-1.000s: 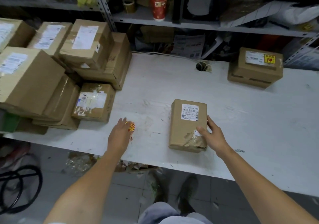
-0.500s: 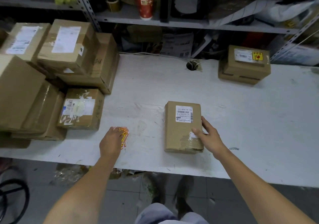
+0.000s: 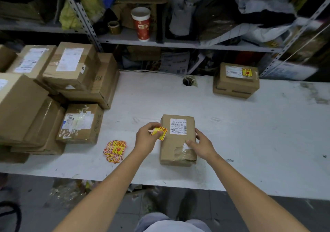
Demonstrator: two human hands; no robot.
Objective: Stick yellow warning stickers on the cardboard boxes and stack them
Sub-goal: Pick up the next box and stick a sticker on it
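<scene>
**Sticker at the box, not yet pressed down**

Left hand [image 3: 146, 138] pinches one yellow warning sticker [image 3: 159, 132] at the upper left edge of the small box [image 3: 177, 147]. Right hand [image 3: 202, 145] grips the box's right side, thumb on top, steadying it on the table [image 3: 250, 133].

Step, as judged: applying. The next move calls for laying the sticker flat beside the white label [image 3: 178, 129], then rubbing it down.

Sticker pile [image 3: 115, 150] lies just left of the left hand. Stickered boxes [image 3: 236, 81] sit well beyond the right hand; unstickered boxes [image 3: 53, 92] are far left. All taped shut, contents unseen.
</scene>
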